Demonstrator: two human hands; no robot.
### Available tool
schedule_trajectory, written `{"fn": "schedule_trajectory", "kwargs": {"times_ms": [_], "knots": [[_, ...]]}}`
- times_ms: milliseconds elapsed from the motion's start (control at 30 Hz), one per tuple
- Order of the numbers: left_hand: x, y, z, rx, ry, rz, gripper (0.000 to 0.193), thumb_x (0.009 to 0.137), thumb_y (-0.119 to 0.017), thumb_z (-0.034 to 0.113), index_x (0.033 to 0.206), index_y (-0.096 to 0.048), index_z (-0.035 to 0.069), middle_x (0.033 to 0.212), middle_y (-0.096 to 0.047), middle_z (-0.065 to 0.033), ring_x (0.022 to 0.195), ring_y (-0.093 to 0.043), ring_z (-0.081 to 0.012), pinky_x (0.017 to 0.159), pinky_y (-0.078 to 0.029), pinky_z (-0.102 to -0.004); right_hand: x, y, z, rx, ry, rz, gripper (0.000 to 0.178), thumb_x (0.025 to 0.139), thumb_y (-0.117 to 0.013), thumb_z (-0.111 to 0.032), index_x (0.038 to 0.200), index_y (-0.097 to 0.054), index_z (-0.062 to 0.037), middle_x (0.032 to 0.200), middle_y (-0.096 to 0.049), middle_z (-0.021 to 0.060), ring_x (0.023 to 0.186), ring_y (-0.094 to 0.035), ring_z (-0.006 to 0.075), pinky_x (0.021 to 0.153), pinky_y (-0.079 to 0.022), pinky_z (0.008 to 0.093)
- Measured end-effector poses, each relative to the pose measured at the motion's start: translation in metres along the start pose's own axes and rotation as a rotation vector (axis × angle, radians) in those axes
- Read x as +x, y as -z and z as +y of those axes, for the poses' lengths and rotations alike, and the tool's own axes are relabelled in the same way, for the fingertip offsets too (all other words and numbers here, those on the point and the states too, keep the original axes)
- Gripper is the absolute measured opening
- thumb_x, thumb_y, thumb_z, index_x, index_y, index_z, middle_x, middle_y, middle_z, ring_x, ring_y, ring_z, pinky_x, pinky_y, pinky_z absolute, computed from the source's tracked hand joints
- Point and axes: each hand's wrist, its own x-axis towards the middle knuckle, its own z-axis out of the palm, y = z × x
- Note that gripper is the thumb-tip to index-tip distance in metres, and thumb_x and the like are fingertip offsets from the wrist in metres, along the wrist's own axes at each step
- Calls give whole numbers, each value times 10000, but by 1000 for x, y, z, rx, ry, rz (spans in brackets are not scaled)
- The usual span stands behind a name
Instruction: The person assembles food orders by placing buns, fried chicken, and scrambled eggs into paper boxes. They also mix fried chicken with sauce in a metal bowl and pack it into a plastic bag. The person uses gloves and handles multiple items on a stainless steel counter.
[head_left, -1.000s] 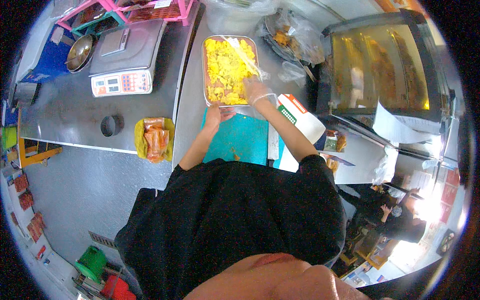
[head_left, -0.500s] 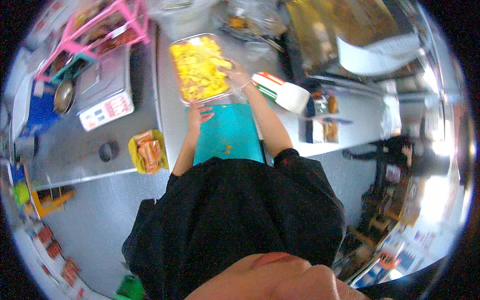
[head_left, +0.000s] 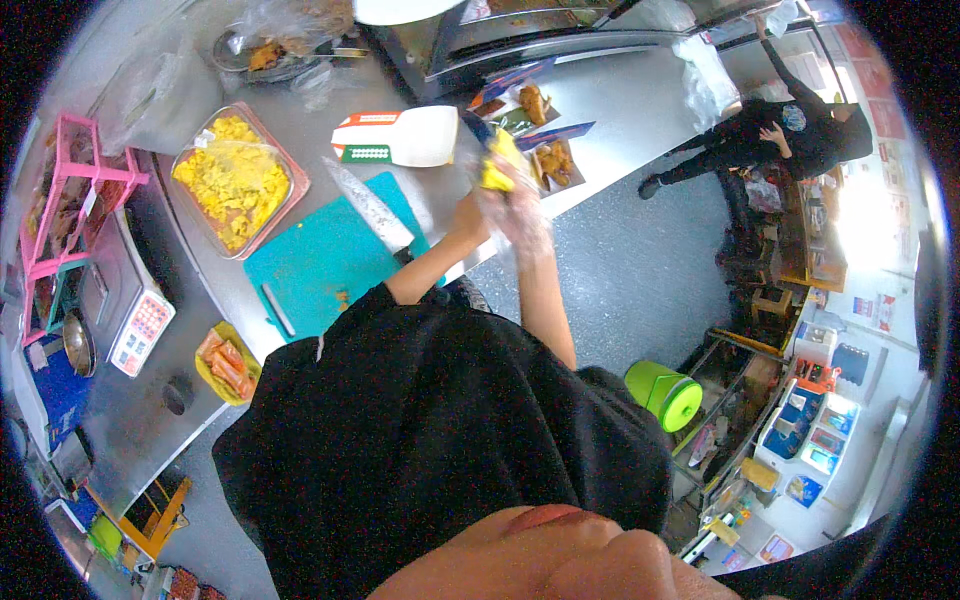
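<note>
Right now the right hand [head_left: 520, 215], in a clear plastic glove, is closed around a clump of yellow food [head_left: 498, 170], which shows above the fingers. The clump is up near the front edge of the worktop [head_left: 620, 110], just beside two open dark blue boxes [head_left: 572, 134] holding browned pieces of food [head_left: 556, 163]. The left hand [head_left: 472, 214] is next to the right one, at its left side; motion blur covers both, so I cannot tell whether the left fingers grip anything or whether the two hands touch.

Left of the hands, a white carton [head_left: 425, 137] with red and green panels lies on its side. Below it, a knife [head_left: 365, 207] rests across the turquoise cutting board [head_left: 305, 250], its tip reaching past the far edge and its dark handle toward the person. Well to the left, a rectangular tray [head_left: 284, 215] holds more of the yellow crumbles [head_left: 232, 190], partly under clear plastic. Nearer the person sits a yellow bag [head_left: 214, 383] with orange packets [head_left: 228, 362] on it, and beyond that a scale [head_left: 143, 332] by a pink rack [head_left: 72, 268]. A green bin [head_left: 660, 394] stands on the floor, and another person [head_left: 800, 135] in dark clothes is at upper right.
</note>
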Motion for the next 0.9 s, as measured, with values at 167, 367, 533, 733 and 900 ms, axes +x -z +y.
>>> {"fn": "schedule_trajectory", "kwargs": {"times_ms": [167,367,533,733,900], "knots": [[37,-17,13,664,-349,-189,280,741,-572,246,921,-664,53,1151,-581,-106,1255,-370,-272,928,-372,-453,-39,99,-44,65,85,254,306,907,-562,-198,1171,-453,-87,911,-554,38,745,-530,90,544,-417,187],[45,-17,12,631,-368,-259,275,735,-593,258,953,-663,105,1237,-513,-91,1223,-368,-271,955,-333,-466,-12,149,-38,-21,65,300,314,881,-607,-206,1133,-450,-103,909,-581,64,595,-488,72,451,-370,177],[38,-22,17,591,-303,-131,290,725,-631,242,984,-632,113,1307,-420,-132,1185,-395,-289,924,-341,-489,35,154,-17,-635,342,351,401,828,-659,-215,1142,-460,-67,960,-571,87,810,-564,168,649,-472,295],[5,-37,17,47,175,197,323,771,-655,149,1030,-543,-7,1098,-529,-198,911,-574,-345,748,-473,-411,53,155,12,-1520,860,238,494,811,-642,-199,1223,-445,-10,1121,-519,228,1061,-490,391,908,-375,494],[4,-44,4,-281,428,42,328,830,-621,141,1060,-498,-58,765,-609,-172,687,-628,-332,631,-506,-398,44,153,23,-1527,775,296,614,763,-696,-190,1295,-410,-77,1238,-398,300,1213,-340,463,1008,-319,490]]}}
